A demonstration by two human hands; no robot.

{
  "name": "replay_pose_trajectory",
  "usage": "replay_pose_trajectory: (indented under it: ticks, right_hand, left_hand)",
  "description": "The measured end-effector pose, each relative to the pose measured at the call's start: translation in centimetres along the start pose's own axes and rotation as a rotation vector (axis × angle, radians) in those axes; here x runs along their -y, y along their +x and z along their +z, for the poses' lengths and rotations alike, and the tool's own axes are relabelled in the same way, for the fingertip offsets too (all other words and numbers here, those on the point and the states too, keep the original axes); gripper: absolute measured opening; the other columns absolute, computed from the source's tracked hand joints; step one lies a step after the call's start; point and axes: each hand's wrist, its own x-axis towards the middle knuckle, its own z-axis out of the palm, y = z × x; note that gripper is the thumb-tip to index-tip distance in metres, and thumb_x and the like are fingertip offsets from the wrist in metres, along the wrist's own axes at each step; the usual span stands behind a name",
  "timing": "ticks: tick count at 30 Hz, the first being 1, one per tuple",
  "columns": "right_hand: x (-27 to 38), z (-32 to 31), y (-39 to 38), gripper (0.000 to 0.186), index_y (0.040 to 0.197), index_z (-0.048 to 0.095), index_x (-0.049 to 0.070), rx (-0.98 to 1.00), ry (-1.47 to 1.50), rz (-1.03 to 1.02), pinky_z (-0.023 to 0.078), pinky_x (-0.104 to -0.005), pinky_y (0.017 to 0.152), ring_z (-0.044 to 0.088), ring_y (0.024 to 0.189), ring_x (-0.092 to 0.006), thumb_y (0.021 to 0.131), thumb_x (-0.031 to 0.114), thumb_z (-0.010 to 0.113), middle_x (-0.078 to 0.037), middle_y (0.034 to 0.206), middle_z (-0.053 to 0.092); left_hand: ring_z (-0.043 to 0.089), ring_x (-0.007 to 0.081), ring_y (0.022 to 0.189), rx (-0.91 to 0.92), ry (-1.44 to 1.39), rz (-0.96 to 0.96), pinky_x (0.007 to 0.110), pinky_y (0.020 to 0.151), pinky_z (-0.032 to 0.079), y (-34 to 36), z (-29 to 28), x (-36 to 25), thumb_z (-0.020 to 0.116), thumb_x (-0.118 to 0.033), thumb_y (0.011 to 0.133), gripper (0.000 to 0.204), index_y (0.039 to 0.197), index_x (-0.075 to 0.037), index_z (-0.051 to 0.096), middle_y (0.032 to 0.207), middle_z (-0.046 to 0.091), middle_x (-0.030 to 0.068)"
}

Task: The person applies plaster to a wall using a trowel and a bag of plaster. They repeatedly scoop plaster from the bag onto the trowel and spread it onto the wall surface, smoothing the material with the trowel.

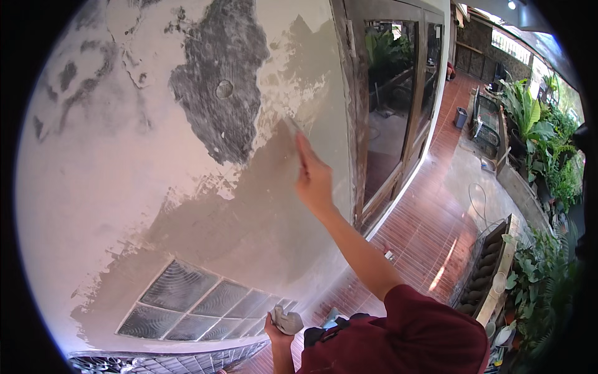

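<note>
Now your blurred right hand (314,181) is clamping its fingers around a narrow, flat-bladed scraper (291,126), whose tip is meeting or nearly meeting the pale plastered wall (87,193). The blade is pointing up and left, just right of a rough dark-grey patch (218,56) and above a broad grey-beige coated band (249,206). Lower down, your left hand (279,334) is holding a smooth grey lump of filler (288,320), its fingers curling against one side, near the glass-block panel (177,285). You're standing beside a brown-framed glass door (386,149).
</note>
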Motion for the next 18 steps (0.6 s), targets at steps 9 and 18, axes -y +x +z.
replay_pose_trajectory:
  ticks: [9, 18]
  right_hand:
    - [-5.3, -10.1, -6.0, 0.043, 0.123, 0.05, 0.0, 0.05, 1.066, 1.365, 0.045, -0.0478, 0.098, 0.061, 0.105, -0.0333, 0.081, -0.003, 0.046, -0.017, 0.113, 0.062]
    - [-1.4, -13.8, -9.8, 0.053, 0.134, 0.039, 0.001, 0.296, 1.195, 1.402, 0.041, -0.0648, 0.101, 0.057, 0.116, -0.0361, 0.082, -0.005, 0.046, -0.019, 0.128, 0.055]
  left_hand:
    - [0.066, 0.0205, 0.087, 0.091, 0.154, -0.211, 0.038, 0.082, 0.054, -0.5, 14.3, -4.1, 0.05, -0.047, 0.096, 0.045, 0.112, -0.007, 0.062, 0.099, 0.068, 0.0056]
    - [0.065, 0.0154, 0.075, 0.232, 0.731, 0.169, 0.028, 0.068, 0.054, -1.3, 26.9, -8.1, 0.059, -0.031, 0.095, 0.033, 0.106, 0.0, 0.065, 0.088, 0.068, 0.0064]
